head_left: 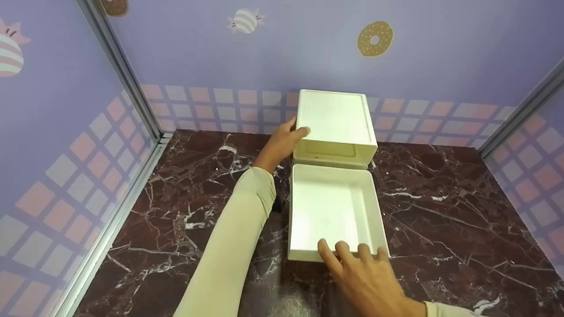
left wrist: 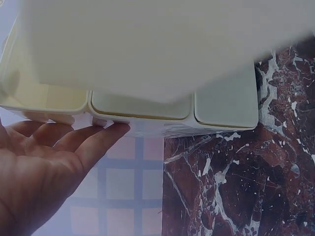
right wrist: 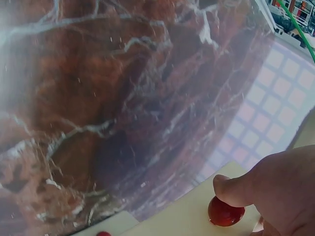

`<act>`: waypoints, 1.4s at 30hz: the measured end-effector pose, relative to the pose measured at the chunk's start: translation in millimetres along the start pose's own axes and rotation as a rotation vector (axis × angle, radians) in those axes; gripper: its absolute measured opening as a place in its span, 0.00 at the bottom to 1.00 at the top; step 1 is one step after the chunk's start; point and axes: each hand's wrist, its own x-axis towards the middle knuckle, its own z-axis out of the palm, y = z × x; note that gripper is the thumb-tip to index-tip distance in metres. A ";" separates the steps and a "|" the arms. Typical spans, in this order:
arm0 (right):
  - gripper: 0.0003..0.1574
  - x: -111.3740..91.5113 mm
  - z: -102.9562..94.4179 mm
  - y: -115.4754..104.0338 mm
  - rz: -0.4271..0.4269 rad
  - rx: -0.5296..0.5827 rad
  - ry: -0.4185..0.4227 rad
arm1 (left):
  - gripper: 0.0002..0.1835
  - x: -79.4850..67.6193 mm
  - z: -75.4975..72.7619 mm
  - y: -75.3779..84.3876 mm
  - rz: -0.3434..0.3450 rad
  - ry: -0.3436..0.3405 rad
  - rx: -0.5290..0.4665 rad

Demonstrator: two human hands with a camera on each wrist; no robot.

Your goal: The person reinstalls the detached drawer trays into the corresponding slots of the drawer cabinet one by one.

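A white drawer cabinet (head_left: 337,116) stands against the back wall, its top drawer (head_left: 324,207) pulled far out toward me. My left hand (head_left: 282,143) steadies the cabinet's left side, the thumb lying over the top edge. In the left wrist view, that hand's fingers (left wrist: 101,142) lie nearly straight along the side wall. My right hand (head_left: 368,275) grips the drawer's front, fingertips hooked over the rim. On the outer face, the right thumb (right wrist: 231,191) presses beside a round red knob (right wrist: 225,212).
Below the pulled-out one are two more drawers, a middle drawer (left wrist: 140,107) and a bottom drawer (left wrist: 226,101), both pushed in. Dark red marble-patterned tabletop (head_left: 440,229) surrounds the cabinet. Purple panels (head_left: 185,53) with metal edge strips (head_left: 128,79) enclose the back and sides.
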 end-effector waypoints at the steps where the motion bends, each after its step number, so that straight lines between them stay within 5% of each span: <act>1: 0.40 1.6 -2.2 1.4 0.004 -0.004 -0.007 | 0.41 0.4 -0.1 -0.2 -0.002 -0.001 -0.002; 8: 0.46 12.7 -11.6 7.4 0.032 -0.019 -0.038 | 0.37 4.0 0.8 -1.8 0.046 0.007 -0.014; 14: 0.46 22.8 -11.7 12.2 0.047 -0.044 0.004 | 0.39 3.0 0.6 -0.8 0.015 0.003 0.007; 21: 0.58 30.2 -12.9 16.3 0.062 -0.033 -0.072 | 0.41 1.3 0.5 -0.2 -0.011 -0.002 -0.006; 32: 0.35 37.8 -12.4 19.9 0.070 -0.080 0.025 | 0.42 3.0 -1.4 -2.2 -0.005 -0.021 0.032; 42: 0.43 42.0 -11.0 25.2 0.055 -0.076 -0.017 | 0.40 3.7 0.3 -2.1 0.015 0.012 0.014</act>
